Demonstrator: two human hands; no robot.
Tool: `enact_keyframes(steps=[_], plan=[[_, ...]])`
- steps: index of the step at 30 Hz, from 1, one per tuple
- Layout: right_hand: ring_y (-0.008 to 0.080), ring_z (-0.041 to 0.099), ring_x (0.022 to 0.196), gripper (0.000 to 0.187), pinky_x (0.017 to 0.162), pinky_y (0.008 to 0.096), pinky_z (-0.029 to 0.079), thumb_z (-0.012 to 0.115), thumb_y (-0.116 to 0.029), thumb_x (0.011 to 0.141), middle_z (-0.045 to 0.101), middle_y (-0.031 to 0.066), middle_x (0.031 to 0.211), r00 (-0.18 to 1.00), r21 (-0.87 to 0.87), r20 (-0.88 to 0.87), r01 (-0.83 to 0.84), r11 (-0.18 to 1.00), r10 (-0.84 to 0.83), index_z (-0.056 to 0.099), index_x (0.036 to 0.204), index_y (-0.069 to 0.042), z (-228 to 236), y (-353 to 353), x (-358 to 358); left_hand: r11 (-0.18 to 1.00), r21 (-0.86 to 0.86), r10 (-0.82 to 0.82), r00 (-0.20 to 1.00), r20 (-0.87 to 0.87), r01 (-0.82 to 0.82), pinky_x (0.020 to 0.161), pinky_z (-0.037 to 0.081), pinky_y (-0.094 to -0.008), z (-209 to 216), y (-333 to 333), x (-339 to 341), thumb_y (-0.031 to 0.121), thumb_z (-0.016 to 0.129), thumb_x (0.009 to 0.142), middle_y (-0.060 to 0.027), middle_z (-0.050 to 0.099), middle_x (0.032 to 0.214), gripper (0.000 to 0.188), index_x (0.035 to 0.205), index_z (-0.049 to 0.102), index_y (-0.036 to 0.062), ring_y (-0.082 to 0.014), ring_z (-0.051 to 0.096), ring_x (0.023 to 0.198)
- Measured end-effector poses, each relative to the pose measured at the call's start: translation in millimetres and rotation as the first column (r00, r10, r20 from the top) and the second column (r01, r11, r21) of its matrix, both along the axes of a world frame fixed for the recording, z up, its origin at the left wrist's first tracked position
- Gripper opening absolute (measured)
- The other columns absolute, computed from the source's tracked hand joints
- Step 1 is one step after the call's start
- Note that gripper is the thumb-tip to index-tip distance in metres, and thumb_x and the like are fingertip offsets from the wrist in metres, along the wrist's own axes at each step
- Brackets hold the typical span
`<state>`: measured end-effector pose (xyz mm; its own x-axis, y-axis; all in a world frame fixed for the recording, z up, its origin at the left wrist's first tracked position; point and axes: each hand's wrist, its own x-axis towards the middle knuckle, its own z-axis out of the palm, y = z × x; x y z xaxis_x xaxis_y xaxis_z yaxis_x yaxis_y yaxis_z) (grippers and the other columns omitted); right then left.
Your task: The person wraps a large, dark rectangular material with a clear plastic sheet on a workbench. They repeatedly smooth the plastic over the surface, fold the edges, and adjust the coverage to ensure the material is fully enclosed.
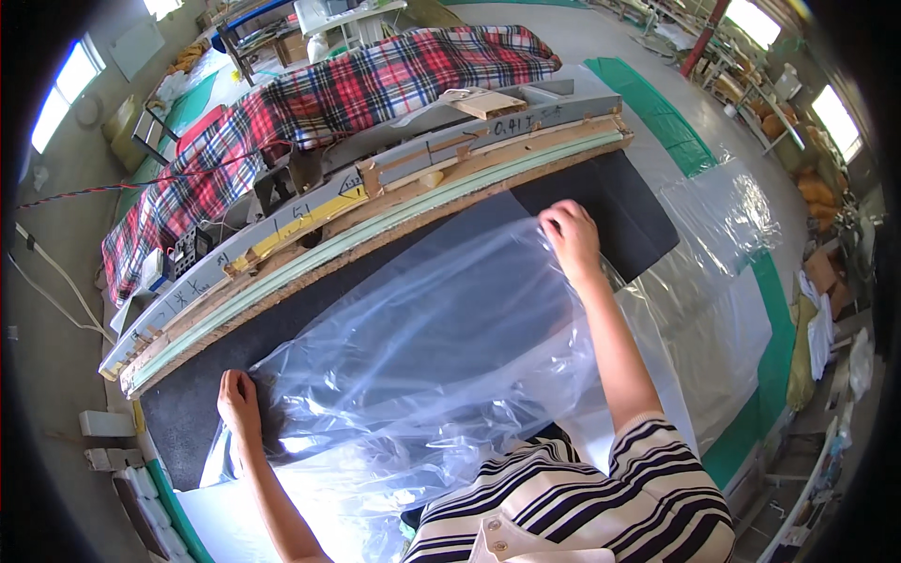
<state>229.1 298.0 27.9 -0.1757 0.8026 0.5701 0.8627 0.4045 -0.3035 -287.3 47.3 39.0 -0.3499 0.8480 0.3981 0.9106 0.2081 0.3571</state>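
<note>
**Clear plastic film (432,347) held between two pinching hands**

Nearest, the film's crumpled folds bunch against the striped shirt (572,493). Farther out it lies smoother, over a black board (192,413). The left hand (240,403) has its fingers closed on the film's left corner; the right hand (571,242), set farther away, pinches the far right corner. The film looks light, limp, probably slippery and easily creased, so those corners seem the best hold. Beyond run a green-striped wooden beam (375,246) and a plaid blanket (404,80).
</note>
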Motion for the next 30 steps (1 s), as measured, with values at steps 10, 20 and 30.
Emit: enact_keyframes(steps=[10, 20, 30], plan=[[0.0299, 0.061, 0.073, 0.018, 0.061, 0.0403, 0.045, 0.059, -0.026, 0.079, 0.063, 0.0103, 0.073, 0.943, -0.354, 0.017, 0.318, 0.88, -0.334, 0.062, 0.079, -0.008, 96.2, -15.0, 46.3, 0.994, -0.065, -0.086, 0.995, 0.052, 0.089, 0.056, 0.04, -0.0341, 2.9, 22.4, 32.6, 0.006, 0.051, 0.084, -0.013, 0.049, 0.071, 0.007, 0.078, 0.05, 0.0006, -0.027, 0.05, 0.061], [0.0294, 0.059, 0.07, 0.006, 0.058, 0.041, 0.047, 0.059, -0.015, 0.078, 0.057, 0.0082, 0.077, 0.962, -0.01, 0.03, 0.272, 0.962, -0.271, 0.054, 0.082, -0.014, -0.4, 49.6, -5.3, 0.998, -0.061, -0.026, 0.998, 0.049, 0.029, 0.059, 0.043, -0.0366, 14.2, 31.0, 40.0, 0.008, 0.054, 0.083, -0.0151, 0.053, 0.075, 0.01, 0.077, 0.052, 0.0005, -0.0322, 0.054, 0.065], [0.0233, 0.056, 0.082, 0.016, 0.068, 0.036, 0.048, 0.061, -0.015, 0.078, 0.055, 0.0047, 0.088, 0.987, 0.039, 0.135, 0.081, 0.996, -0.085, 0.065, 0.094, -0.014, -2.4, 33.5, -7.7, 0.997, -0.065, 0.044, 0.998, 0.045, -0.041, 0.06, 0.043, -0.0356, 6.8, 24.4, 16.8, 0.013, 0.053, 0.087, -0.0139, 0.053, 0.075, 0.013, 0.081, 0.053, 0.0007, -0.0295, 0.053, 0.064]])
